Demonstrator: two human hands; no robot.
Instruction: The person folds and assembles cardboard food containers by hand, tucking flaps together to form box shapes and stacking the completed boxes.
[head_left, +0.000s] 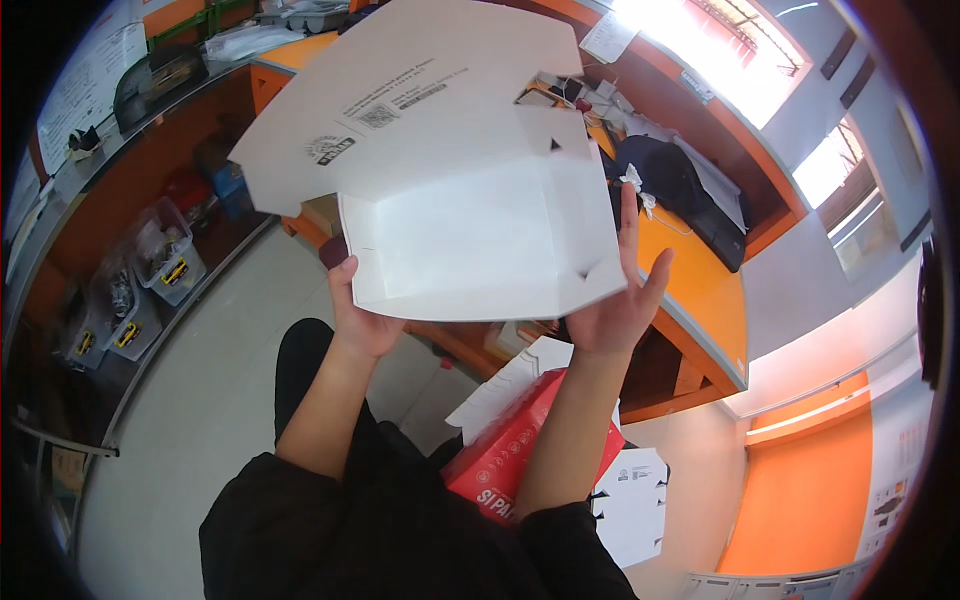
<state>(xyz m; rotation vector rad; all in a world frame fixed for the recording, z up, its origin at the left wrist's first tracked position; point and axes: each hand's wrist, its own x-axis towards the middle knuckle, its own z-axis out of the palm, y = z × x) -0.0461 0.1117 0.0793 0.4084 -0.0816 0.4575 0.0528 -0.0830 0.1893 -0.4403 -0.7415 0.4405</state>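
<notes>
A white cardboard box (465, 240) with its printed lid flap raised is held up in front of me, its inside towards me. My left hand (364, 315) grips its lower left corner, the thumb on the side wall. My right hand (619, 300) is under the lower right corner with thumb and first finger spread; its other fingers are hidden behind the cardboard. The right side flap stands partly outward. Below, a red printed box or bag (499, 450) and white cardboard pieces (514, 379) lie by my right forearm. A flat white box blank (634, 506) lies further right.
An orange-topped desk (697, 300) stands ahead to the right, with a black bag (660, 169) and cables on it. Clear plastic bins (169, 262) stand on the low shelf at left, beneath a long counter. Grey floor (187, 420) shows between shelf and my legs.
</notes>
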